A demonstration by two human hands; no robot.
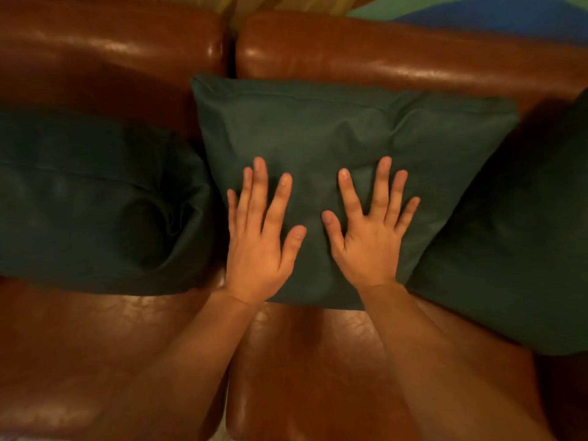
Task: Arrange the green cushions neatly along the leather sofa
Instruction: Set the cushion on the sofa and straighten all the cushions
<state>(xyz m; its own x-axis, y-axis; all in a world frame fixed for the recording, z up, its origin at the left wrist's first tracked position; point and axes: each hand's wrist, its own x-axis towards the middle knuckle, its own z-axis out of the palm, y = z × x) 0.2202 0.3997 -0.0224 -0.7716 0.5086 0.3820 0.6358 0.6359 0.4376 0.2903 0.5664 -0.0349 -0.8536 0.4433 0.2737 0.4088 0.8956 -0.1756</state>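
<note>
Hands: left hand and right hand lie flat, fingers spread, pressing the middle cushion; gripping nothing.
Middle cushion: leans on the sofa backrest, its face dented beside the palms.
Neighbours: left cushion slumped and creased; right cushion overlaps the middle one's edge.
Handling: probably light, soft and yielding; fabric looks grippy, the leather slick.
Hold: best taken by the side edges or corners.
</note>
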